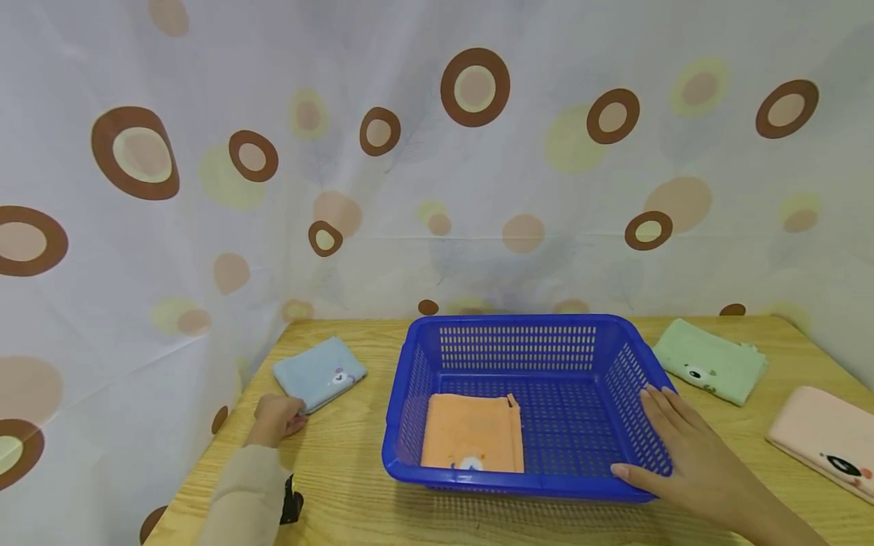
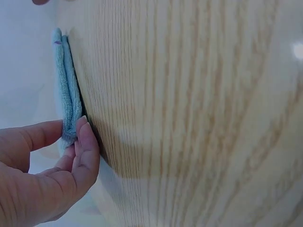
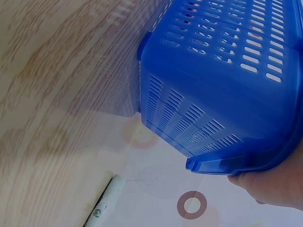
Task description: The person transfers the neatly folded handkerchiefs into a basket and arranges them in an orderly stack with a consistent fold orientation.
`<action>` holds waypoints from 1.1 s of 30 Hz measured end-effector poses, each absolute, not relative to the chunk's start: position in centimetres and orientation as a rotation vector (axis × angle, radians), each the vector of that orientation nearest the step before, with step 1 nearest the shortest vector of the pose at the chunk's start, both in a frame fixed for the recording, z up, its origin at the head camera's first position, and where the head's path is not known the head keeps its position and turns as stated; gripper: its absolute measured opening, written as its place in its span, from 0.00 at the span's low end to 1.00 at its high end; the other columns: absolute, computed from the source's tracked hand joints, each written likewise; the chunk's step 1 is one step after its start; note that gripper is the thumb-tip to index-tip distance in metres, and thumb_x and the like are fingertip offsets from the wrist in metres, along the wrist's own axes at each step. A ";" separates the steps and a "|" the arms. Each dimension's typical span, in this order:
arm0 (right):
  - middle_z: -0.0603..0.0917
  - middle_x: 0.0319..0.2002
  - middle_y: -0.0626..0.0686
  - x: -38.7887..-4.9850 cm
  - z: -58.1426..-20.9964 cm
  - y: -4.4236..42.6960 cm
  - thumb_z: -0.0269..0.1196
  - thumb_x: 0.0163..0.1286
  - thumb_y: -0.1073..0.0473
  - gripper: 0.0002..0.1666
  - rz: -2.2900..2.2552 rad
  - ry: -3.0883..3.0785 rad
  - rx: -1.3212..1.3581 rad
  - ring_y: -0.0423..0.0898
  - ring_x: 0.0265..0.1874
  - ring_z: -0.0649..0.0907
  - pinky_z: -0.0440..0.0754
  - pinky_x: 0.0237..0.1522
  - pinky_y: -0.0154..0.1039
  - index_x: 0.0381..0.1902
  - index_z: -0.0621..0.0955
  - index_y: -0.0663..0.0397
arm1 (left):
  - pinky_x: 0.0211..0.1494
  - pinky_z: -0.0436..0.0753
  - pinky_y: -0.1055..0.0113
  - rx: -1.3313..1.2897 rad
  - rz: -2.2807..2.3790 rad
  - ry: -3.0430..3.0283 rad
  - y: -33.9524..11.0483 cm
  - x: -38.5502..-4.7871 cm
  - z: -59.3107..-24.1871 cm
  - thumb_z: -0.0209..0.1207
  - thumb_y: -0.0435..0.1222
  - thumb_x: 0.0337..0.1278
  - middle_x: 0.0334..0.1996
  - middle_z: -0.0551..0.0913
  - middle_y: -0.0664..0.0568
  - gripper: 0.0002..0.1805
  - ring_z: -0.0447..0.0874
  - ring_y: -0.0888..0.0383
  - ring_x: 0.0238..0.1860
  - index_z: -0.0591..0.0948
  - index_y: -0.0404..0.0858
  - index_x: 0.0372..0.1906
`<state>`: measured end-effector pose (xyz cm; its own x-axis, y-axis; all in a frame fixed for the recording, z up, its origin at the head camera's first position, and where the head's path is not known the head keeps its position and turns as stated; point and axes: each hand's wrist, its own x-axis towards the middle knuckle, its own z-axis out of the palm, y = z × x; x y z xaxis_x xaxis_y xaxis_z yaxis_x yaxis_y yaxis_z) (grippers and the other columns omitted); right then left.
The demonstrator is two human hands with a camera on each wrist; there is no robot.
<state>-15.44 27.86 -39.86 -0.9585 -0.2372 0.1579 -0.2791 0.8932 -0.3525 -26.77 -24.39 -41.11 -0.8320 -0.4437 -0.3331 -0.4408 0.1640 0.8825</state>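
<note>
My left hand (image 1: 276, 417) pinches the near corner of a folded light blue towel (image 1: 319, 373) at the left of the table. In the left wrist view, the thumb and fingers (image 2: 87, 151) meet on the folded edge of this blue towel (image 2: 68, 90). My right hand (image 1: 696, 455) rests on the right rim of a blue plastic basket (image 1: 505, 483), fingers extended over it and thumb spread toward the front corner. Inside the basket, on its left side, lies a folded orange towel (image 1: 471, 428). The right wrist view shows the basket's outer wall (image 3: 203, 80); the fingertips are hidden there.
Right of the basket lies a folded green towel (image 1: 710, 360), with a pink towel (image 1: 826, 436) nearer the right edge. All stand on a wooden table (image 1: 341, 485) backed by a patterned curtain (image 1: 423, 152). A small black object (image 1: 291, 504) shows beside the left sleeve.
</note>
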 end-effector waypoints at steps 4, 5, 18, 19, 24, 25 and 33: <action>0.45 0.71 0.71 -15.5 -39.9 27.9 0.59 0.59 0.35 0.60 0.573 -2.951 0.403 0.65 0.71 0.38 0.24 0.69 0.55 0.70 0.47 0.71 | 0.22 0.81 0.74 0.840 -1.870 -2.471 -24.8 -26.2 -40.9 0.50 0.23 0.52 0.11 0.74 0.50 0.09 0.76 0.64 0.13 0.67 0.20 0.37; 0.45 0.71 0.71 -15.5 -40.0 27.9 0.59 0.59 0.35 0.60 0.573 -2.952 0.401 0.65 0.71 0.38 0.24 0.69 0.55 0.70 0.47 0.71 | 0.23 0.81 0.73 0.821 -1.882 -2.486 -24.8 -26.1 -40.8 0.50 0.23 0.53 0.12 0.74 0.50 0.09 0.76 0.63 0.14 0.67 0.19 0.38; 0.48 0.69 0.74 -15.5 -39.9 27.9 0.60 0.59 0.36 0.60 0.568 -2.933 0.408 0.67 0.71 0.39 0.24 0.69 0.56 0.69 0.47 0.74 | 0.25 0.80 0.74 0.805 -1.921 -2.622 -24.9 -25.5 -39.9 0.50 0.21 0.54 0.13 0.72 0.51 0.03 0.76 0.63 0.16 0.69 0.27 0.27; 0.48 0.69 0.74 -15.4 -39.9 27.9 0.60 0.59 0.36 0.60 0.563 -2.931 0.410 0.67 0.71 0.40 0.24 0.69 0.55 0.69 0.47 0.74 | 0.25 0.80 0.74 0.823 -1.911 -2.642 -25.0 -25.5 -39.9 0.50 0.22 0.54 0.13 0.72 0.52 0.04 0.76 0.63 0.16 0.68 0.27 0.27; 0.48 0.69 0.74 -15.4 -39.9 27.9 0.60 0.59 0.36 0.60 0.558 -2.934 0.412 0.67 0.71 0.39 0.24 0.69 0.55 0.69 0.47 0.74 | 0.28 0.81 0.74 0.902 -1.820 -2.764 -25.2 -25.9 -39.7 0.50 0.24 0.55 0.17 0.72 0.50 0.04 0.75 0.63 0.18 0.67 0.27 0.29; 0.48 0.69 0.74 -15.4 -39.9 27.9 0.60 0.59 0.36 0.60 0.561 -2.935 0.411 0.67 0.71 0.39 0.23 0.69 0.54 0.69 0.47 0.74 | 0.29 0.81 0.73 0.915 -1.803 -2.770 -25.3 -25.9 -39.7 0.51 0.25 0.55 0.18 0.72 0.50 0.04 0.75 0.62 0.18 0.68 0.26 0.30; 0.47 0.70 0.73 -15.6 -39.9 27.9 0.59 0.59 0.36 0.60 0.559 -2.942 0.406 0.67 0.71 0.39 0.28 0.68 0.60 0.69 0.47 0.73 | 0.33 0.82 0.67 0.904 -1.796 -2.528 -26.0 -26.1 -39.7 0.52 0.32 0.54 0.27 0.72 0.43 0.19 0.75 0.55 0.28 0.67 0.19 0.45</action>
<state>-15.57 27.94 -39.94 -0.9568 -0.2388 0.1659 -0.2829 0.8959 -0.3425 -26.12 -26.02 -39.74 -0.8399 -0.3877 -0.3798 -0.4863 0.2267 0.8439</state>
